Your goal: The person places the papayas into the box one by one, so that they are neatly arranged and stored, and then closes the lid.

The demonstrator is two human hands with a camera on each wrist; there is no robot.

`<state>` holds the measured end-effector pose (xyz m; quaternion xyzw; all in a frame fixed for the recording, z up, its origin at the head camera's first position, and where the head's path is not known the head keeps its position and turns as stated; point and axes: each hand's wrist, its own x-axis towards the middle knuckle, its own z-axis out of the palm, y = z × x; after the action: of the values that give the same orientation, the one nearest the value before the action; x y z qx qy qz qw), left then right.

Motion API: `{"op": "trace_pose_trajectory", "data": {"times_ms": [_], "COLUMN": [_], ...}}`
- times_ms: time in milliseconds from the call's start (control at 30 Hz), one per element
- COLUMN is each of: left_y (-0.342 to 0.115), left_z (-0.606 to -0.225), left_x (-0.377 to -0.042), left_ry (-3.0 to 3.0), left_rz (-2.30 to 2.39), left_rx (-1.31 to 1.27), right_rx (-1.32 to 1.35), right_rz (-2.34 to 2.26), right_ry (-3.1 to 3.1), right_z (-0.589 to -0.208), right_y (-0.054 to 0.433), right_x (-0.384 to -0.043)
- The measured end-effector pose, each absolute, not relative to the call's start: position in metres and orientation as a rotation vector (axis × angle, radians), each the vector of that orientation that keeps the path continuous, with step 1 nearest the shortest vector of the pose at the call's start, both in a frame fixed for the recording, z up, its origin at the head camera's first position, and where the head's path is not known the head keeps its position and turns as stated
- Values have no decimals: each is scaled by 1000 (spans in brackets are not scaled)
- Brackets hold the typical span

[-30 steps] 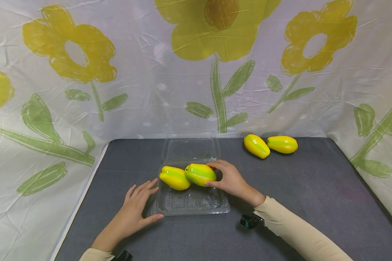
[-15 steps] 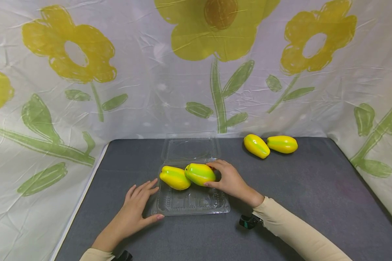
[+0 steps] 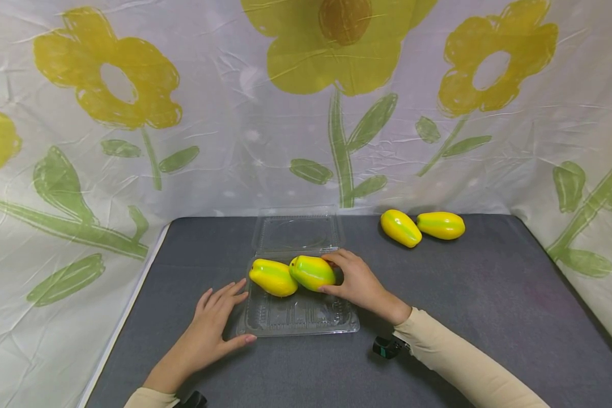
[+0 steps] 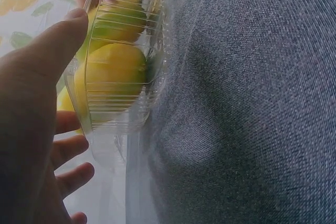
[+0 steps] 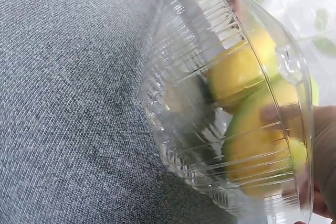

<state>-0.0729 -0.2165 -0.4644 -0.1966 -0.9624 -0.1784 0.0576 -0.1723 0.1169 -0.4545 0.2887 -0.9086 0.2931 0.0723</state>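
A clear plastic clamshell box (image 3: 301,324) lies unfolded, its lid (image 3: 300,233) tipped back towards the curtain. Inside its base a yellow-green papaya (image 3: 272,279) sits on the left, with a second papaya (image 3: 311,273) close against it on the right. My right hand (image 3: 359,280) grips that second one from its right side, thumb in front and fingers behind. At the box's left edge my left hand (image 3: 209,328) has its fingers spread, fingertips at the rim. Through the ribbed wall the left wrist view shows the left papaya (image 4: 113,74); the right wrist view shows the gripped papaya (image 5: 257,145).
Two more papayas, one slanted (image 3: 400,229) and one lying sideways (image 3: 441,226), rest at the back right of the grey cloth-covered table (image 3: 464,306). A flower-printed curtain (image 3: 224,113) rises behind the table and along both sides.
My right hand has shifted very slightly to the left while gripping the papaya. The left hand, the box and the other papayas look unmoved.
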Motion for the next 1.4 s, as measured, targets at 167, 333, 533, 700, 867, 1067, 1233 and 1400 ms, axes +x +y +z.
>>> {"op": "trace_pose_trajectory", "data": {"times_ms": [167, 333, 533, 700, 867, 1067, 1233, 1400], "left_y": [-216, -216, -216, -216, -217, -217, -217, -217], "left_z": [-464, -464, -463, -463, -463, -464, -464, -465], "left_x": [-73, -73, -73, -73, -73, -73, -73, -73], "left_ry": [-2916, -2917, -2914, -2910, -2908, -2912, -2913, -2915], "left_rz": [-538, -538, -544, -550, -555, -550, -550, -546], "left_rx": [-600, -601, -604, -609, -615, -611, -606, -599], "right_rx": [875, 868, 867, 874, 866, 887, 893, 907], "right_rz": [872, 861, 866, 881, 890, 905, 879, 857], "right_ry": [-2730, -2751, -2760, -2756, -2750, -2732, -2741, -2744], "right_z": [-453, -452, -450, -449, -448, -445, -442, -439], "right_y": [117, 117, 117, 117, 118, 120, 123, 126], "right_x": [-172, -172, -172, -173, -173, -174, -176, -177]}}
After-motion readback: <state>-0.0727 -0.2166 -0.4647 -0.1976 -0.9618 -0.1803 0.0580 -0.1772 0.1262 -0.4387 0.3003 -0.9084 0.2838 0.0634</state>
